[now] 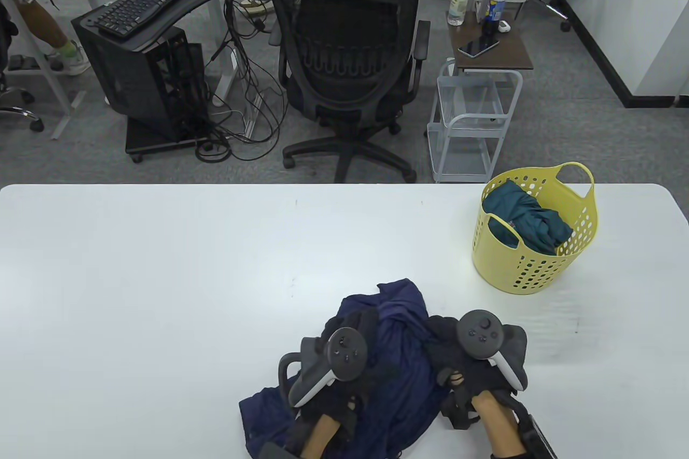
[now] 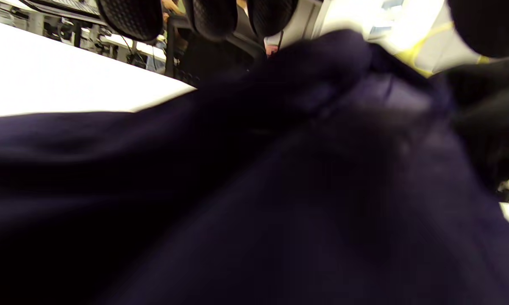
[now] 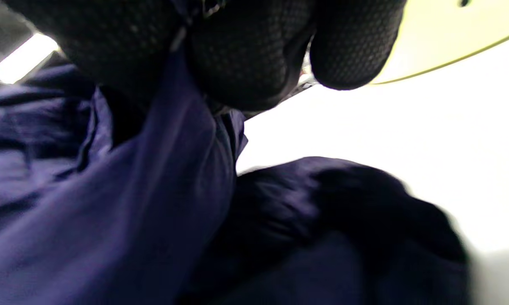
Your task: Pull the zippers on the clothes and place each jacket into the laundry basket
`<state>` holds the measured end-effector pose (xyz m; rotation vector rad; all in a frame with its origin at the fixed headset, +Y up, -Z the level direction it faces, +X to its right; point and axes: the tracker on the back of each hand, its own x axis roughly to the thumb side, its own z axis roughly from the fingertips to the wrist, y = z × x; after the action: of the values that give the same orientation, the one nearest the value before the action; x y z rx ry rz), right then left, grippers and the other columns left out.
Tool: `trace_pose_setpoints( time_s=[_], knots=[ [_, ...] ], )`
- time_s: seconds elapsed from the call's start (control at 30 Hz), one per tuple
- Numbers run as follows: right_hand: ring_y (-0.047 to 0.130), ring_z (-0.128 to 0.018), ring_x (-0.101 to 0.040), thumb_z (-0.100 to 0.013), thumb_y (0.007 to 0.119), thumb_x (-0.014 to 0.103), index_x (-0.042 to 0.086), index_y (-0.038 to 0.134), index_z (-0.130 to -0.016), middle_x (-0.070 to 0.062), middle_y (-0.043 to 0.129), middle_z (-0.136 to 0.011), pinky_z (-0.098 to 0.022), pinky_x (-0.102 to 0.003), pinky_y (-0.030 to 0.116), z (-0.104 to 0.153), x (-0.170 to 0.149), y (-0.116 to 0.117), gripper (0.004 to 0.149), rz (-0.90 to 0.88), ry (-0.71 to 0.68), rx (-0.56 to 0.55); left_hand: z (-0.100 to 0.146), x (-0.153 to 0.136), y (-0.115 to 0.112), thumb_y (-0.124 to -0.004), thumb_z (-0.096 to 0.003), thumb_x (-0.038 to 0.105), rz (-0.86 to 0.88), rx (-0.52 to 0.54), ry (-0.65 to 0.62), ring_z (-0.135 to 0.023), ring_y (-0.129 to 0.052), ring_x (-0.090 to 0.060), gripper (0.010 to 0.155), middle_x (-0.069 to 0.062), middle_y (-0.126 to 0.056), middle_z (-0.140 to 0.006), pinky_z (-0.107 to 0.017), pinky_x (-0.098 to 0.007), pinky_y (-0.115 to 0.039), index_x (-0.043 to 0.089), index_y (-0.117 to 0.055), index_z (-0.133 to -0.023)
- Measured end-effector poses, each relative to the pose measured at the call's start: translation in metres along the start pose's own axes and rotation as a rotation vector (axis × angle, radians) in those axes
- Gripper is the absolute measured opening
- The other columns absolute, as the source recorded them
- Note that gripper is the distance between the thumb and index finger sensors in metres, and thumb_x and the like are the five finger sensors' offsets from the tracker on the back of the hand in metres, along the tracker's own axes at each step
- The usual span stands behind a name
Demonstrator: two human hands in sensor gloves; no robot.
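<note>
A navy jacket (image 1: pixel 401 330) lies bunched near the table's front edge. Both gloved hands are on it. My left hand (image 1: pixel 358 327) grips the left side of the bundle; in the left wrist view its fingers (image 2: pixel 129 15) hang over the dark cloth (image 2: pixel 279 190), which bulges up between them and the thumb. My right hand (image 1: pixel 444 343) holds the right side, and its fingers (image 3: pixel 246 55) curl round a fold of the navy jacket (image 3: pixel 110 203). The yellow laundry basket (image 1: pixel 538 265) stands at the back right with a teal jacket (image 1: pixel 525 217) inside.
The white table (image 1: pixel 188 265) stretches left and back from the bundle. Beyond its far edge are an office chair (image 1: pixel 350 71) with a person seated in it, a wire cart (image 1: pixel 473 120) and a computer stand (image 1: pixel 145 77). The basket's yellow wall (image 3: pixel 449 38) is close to my right hand.
</note>
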<state>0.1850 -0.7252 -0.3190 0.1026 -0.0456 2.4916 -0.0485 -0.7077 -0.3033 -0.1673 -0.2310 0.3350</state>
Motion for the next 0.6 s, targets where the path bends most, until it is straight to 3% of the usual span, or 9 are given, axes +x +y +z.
trace_pose_setpoints(
  time_s=[0.07, 0.13, 0.17, 0.23, 0.3, 0.37, 0.47, 0.57, 0.6],
  knots=[
    [0.098, -0.049, -0.014, -0.048, 0.09, 0.03, 0.038, 0.084, -0.082, 0.008, 0.092, -0.083, -0.06, -0.054, 0.074, 0.009, 0.01, -0.005, 0.035, -0.101, -0.091, -0.028, -0.008, 0.001, -0.006, -0.079, -0.0267, 0.078, 0.056, -0.025, -0.013, -0.113, -0.04, -0.036, 0.112, 0.002, -0.031, -0.122, -0.073, -0.064, -0.051, 0.037, -0.01, -0.105],
    [0.097, -0.053, -0.015, -0.049, 0.089, 0.03, 0.038, 0.083, -0.082, 0.008, 0.091, -0.084, -0.063, -0.057, 0.071, 0.018, 0.02, -0.009, 0.035, -0.199, -0.203, -0.033, -0.012, -0.002, -0.012, -0.084, -0.0266, 0.073, 0.136, 0.006, 0.001, -0.111, -0.053, -0.033, 0.113, 0.005, -0.047, -0.12, -0.072, -0.064, -0.055, 0.035, -0.012, -0.105],
    [0.097, -0.054, -0.016, -0.049, 0.089, 0.029, 0.037, 0.084, -0.082, 0.007, 0.091, -0.084, -0.063, -0.058, 0.071, 0.022, 0.024, -0.009, 0.035, -0.248, -0.259, -0.029, -0.012, -0.005, -0.013, -0.086, -0.0274, 0.07, 0.159, 0.039, 0.014, -0.105, -0.068, -0.029, 0.107, 0.011, -0.064, -0.113, -0.07, -0.062, -0.059, 0.035, -0.023, -0.107],
    [0.097, -0.059, -0.018, -0.048, 0.09, 0.03, 0.038, 0.083, -0.083, 0.009, 0.09, -0.085, -0.064, -0.06, 0.069, 0.025, 0.027, -0.006, 0.036, -0.258, -0.304, 0.008, -0.009, -0.013, -0.01, -0.086, -0.0341, 0.058, 0.209, 0.109, 0.011, -0.082, -0.095, -0.016, 0.075, 0.018, -0.09, -0.09, -0.065, -0.055, -0.072, 0.038, -0.058, -0.101],
    [0.092, -0.072, -0.022, -0.049, 0.089, 0.036, 0.038, 0.08, -0.087, 0.01, 0.087, -0.088, -0.066, -0.063, 0.065, 0.027, 0.026, -0.004, 0.04, -0.271, -0.317, 0.053, -0.002, -0.028, -0.005, -0.084, -0.0366, 0.052, 0.283, 0.199, 0.059, -0.067, -0.102, -0.012, 0.057, 0.02, -0.097, -0.076, -0.06, -0.051, -0.077, 0.039, -0.072, -0.091],
    [0.081, -0.087, -0.031, -0.046, 0.092, 0.045, 0.036, 0.072, -0.097, 0.006, 0.078, -0.099, -0.067, -0.064, 0.062, 0.028, 0.022, -0.003, 0.055, -0.309, -0.288, 0.027, 0.003, -0.045, -0.002, -0.084, -0.0369, 0.05, 0.363, 0.226, 0.07, -0.061, -0.103, -0.012, 0.052, 0.018, -0.098, -0.072, -0.058, -0.051, -0.079, 0.038, -0.075, -0.087],
    [0.051, -0.104, -0.046, -0.042, 0.089, 0.064, 0.026, 0.04, -0.112, -0.006, 0.043, -0.12, -0.07, -0.066, 0.052, 0.028, 0.01, 0.0, 0.094, -0.32, -0.158, 0.132, 0.007, -0.073, 0.0, -0.083, -0.0378, 0.048, 0.574, 0.218, 0.082, -0.059, -0.102, -0.014, 0.05, 0.015, -0.097, -0.072, -0.056, -0.053, -0.078, 0.036, -0.076, -0.086],
    [0.04, -0.106, -0.051, -0.038, 0.09, 0.07, 0.02, 0.029, -0.114, -0.013, 0.033, -0.122, -0.071, -0.069, 0.047, 0.024, 0.003, 0.01, 0.11, -0.355, -0.096, 0.218, 0.008, -0.09, -0.001, -0.083, -0.0383, 0.048, 0.722, 0.205, 0.078, -0.06, -0.101, -0.014, 0.049, 0.015, -0.097, -0.072, -0.057, -0.053, -0.078, 0.036, -0.075, -0.086],
    [0.037, -0.107, -0.051, -0.037, 0.09, 0.072, 0.018, 0.025, -0.114, -0.015, 0.029, -0.123, -0.071, -0.071, 0.044, 0.022, 0.003, 0.018, 0.114, -0.35, -0.076, 0.325, 0.008, -0.095, -0.002, -0.083, -0.0384, 0.048, 0.776, 0.204, 0.079, -0.06, -0.101, -0.015, 0.049, 0.015, -0.097, -0.072, -0.057, -0.053, -0.077, 0.036, -0.075, -0.086]
  ],
)
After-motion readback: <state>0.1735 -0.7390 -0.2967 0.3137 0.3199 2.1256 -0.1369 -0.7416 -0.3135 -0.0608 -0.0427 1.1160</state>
